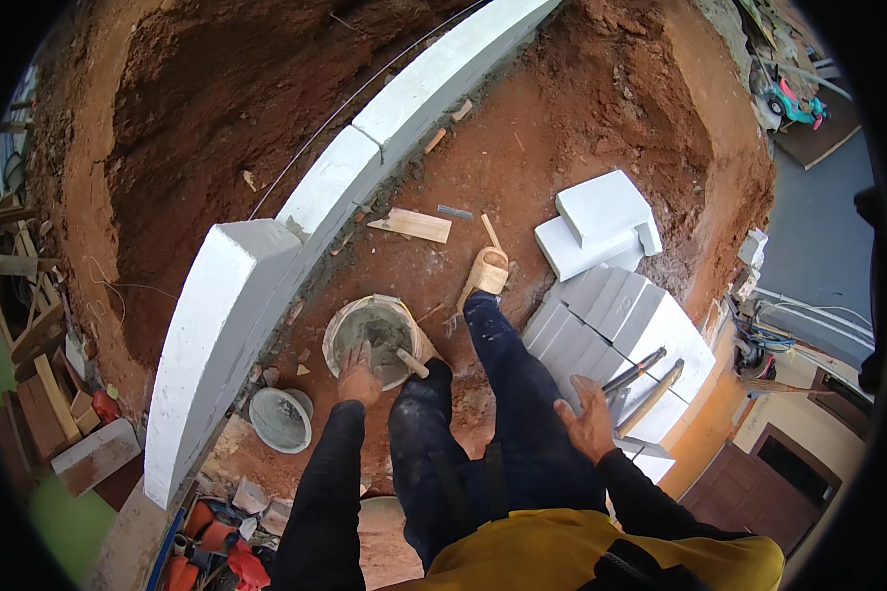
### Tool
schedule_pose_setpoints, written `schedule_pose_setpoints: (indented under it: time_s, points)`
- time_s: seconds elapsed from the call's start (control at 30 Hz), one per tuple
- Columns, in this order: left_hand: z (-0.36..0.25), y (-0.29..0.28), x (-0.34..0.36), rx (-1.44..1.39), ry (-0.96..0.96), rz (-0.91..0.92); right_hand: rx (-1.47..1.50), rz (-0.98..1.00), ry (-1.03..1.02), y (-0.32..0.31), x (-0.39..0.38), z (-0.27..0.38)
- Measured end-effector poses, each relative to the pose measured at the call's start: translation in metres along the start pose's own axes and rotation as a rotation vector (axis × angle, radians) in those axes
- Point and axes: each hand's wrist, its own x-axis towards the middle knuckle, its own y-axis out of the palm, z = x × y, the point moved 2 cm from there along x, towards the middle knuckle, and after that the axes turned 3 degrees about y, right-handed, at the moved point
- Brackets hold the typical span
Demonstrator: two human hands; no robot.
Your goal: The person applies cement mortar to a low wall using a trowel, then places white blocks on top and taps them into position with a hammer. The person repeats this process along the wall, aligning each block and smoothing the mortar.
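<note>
My left hand [359, 375] reaches over the near rim of a round bucket [326, 340] of wet grey mortar [373, 328]. Its fingers are stretched out, and nothing shows in them. A wooden handle [412, 362] sticks out over the bucket's right side; the rest of that tool is hidden in the mortar. My right hand [589, 422] is open, thumb and fingers apart, beside my right thigh and the stacked grey-white blocks [581, 340]. Close to its fingertips, a dark bar-like tool [635, 370] and a wooden tool handle [650, 397] lie on the stack.
A curved wall of white blocks [340, 172] runs along my left, with a string [320, 133] beyond it. A smaller bucket [280, 420] stands near its foot. Ahead on the red soil lies a wood offcut [414, 225]. Loose white blocks [601, 212] rest beyond the stack.
</note>
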Motion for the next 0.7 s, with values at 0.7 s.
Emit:
schedule_pose_setpoints:
  time_s: [0.7]
  points:
    - [-0.06, -0.011, 0.123, 0.564, -0.004, 0.78, 0.694, 0.057, 0.236, 0.015, 0.1, -0.105]
